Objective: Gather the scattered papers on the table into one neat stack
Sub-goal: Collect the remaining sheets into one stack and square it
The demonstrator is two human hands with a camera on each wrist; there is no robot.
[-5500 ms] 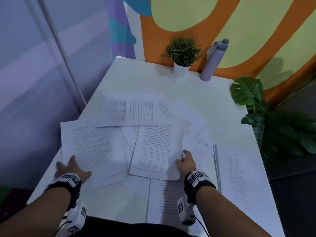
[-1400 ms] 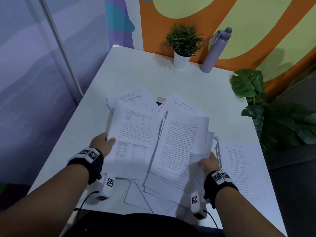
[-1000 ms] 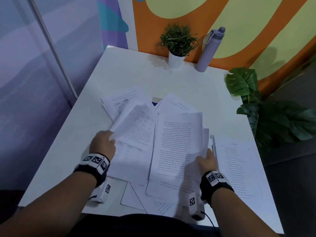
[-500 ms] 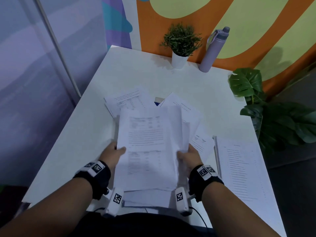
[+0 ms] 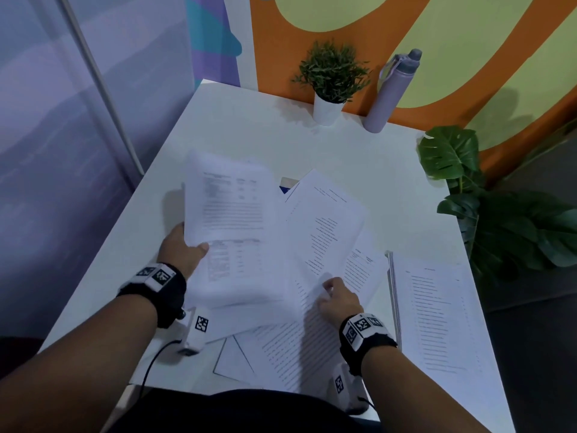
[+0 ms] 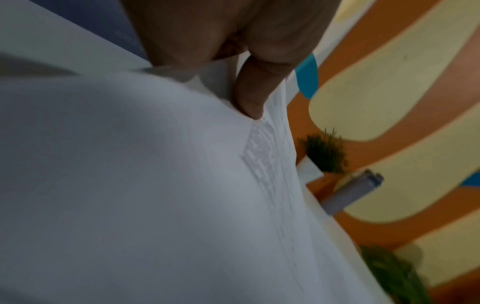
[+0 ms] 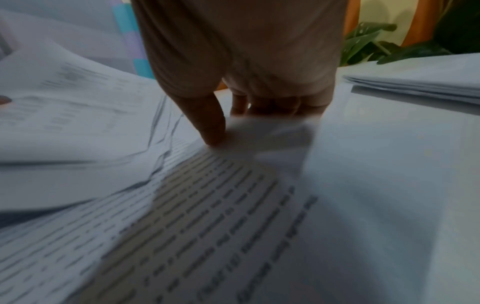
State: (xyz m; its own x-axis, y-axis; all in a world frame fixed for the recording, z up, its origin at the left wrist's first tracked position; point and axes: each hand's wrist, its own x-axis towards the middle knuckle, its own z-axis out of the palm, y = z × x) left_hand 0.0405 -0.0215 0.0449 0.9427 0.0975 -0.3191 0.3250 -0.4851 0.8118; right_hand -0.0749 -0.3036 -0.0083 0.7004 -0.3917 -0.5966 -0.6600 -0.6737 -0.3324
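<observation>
My left hand (image 5: pixel 184 250) grips a thick bundle of printed papers (image 5: pixel 231 232) by its left edge, thumb on top, lifted off the white table (image 5: pixel 249 132). The left wrist view shows that thumb (image 6: pixel 255 90) pressed onto the bundle (image 6: pixel 130 185). My right hand (image 5: pixel 335 295) pinches the lower corner of a loose printed sheet (image 5: pixel 327 226) lying slanted beside the bundle. In the right wrist view its thumb (image 7: pixel 207 123) and fingers curl round that raised corner (image 7: pixel 272 131). More sheets (image 5: pixel 290 351) lie flat under both hands near the front edge.
A separate neat pile of pages (image 5: pixel 437 317) lies at the table's right side. A small potted plant (image 5: pixel 331 79) and a lilac bottle (image 5: pixel 390 92) stand at the back against the painted wall. A big leafy plant (image 5: pixel 499 214) stands beyond the right edge.
My left hand has carried the bundle up and to the left. My right hand has let go of it, moved right and taken hold of a loose sheet's corner.
</observation>
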